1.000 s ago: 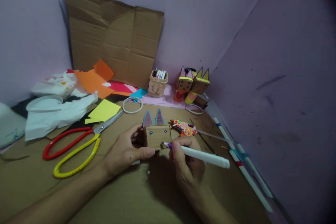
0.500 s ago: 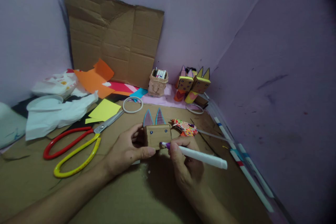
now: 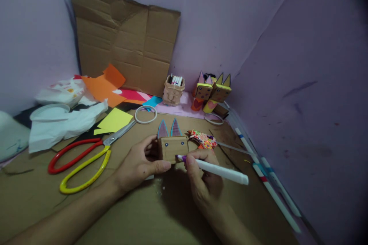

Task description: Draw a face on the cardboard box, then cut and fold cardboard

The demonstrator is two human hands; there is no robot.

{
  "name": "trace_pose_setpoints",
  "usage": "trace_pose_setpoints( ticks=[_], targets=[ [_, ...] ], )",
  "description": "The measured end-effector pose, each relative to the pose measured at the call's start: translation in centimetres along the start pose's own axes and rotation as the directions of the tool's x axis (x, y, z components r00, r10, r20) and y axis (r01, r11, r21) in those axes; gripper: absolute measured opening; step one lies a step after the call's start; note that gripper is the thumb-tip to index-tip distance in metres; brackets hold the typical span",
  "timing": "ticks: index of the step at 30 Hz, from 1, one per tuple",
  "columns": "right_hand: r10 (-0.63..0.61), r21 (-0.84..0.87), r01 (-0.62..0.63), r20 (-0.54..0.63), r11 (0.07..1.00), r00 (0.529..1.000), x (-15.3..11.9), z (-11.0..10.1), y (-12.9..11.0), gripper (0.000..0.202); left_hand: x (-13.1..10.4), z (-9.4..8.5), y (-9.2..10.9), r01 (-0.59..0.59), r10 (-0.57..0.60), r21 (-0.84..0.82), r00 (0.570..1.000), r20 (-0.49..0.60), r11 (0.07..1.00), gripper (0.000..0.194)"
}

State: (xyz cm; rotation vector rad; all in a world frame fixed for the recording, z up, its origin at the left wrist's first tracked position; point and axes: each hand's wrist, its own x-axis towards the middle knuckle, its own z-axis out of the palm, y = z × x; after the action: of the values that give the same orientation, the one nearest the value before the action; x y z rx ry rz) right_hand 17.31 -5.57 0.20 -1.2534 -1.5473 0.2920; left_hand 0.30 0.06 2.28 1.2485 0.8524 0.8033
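My left hand [image 3: 143,162] grips a small cardboard box head [image 3: 174,148] by its left side, thumb along the lower front edge. Two pointed purple ears outlined in blue stand on top of the box, and two small dark eyes show on its front. Pinched in my right hand [image 3: 202,176] is a white felt-tip marker [image 3: 224,171] with a purple tip end. That tip touches, or nearly touches, the lower front of the box; a dark spot shows there. The fingers of my left hand behind the box are partly hidden.
Scissors [image 3: 84,164] with red and yellow handles lie at left, near yellow paper [image 3: 115,120] and white tissue [image 3: 66,126]. Behind stand a marker holder [image 3: 173,93] and two finished-looking eared cardboard figures [image 3: 204,92]. A patterned glue gun [image 3: 204,139] lies right of the box.
Almost nothing differs. The whole view has shifted very slightly; both hands keep the same hold, and the marker tip stays at the lower front of the box head.
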Motion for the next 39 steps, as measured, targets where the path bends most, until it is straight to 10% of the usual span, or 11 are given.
trace_pose_setpoints(
  ticks=[39],
  targets=[
    [0.144,-0.007,-0.144,-0.007,0.989,0.99,-0.14,-0.24,-0.15,0.017,-0.1,-0.11,-0.13,-0.025,0.025,-0.012,1.0,0.006,1.0,0.063]
  ],
)
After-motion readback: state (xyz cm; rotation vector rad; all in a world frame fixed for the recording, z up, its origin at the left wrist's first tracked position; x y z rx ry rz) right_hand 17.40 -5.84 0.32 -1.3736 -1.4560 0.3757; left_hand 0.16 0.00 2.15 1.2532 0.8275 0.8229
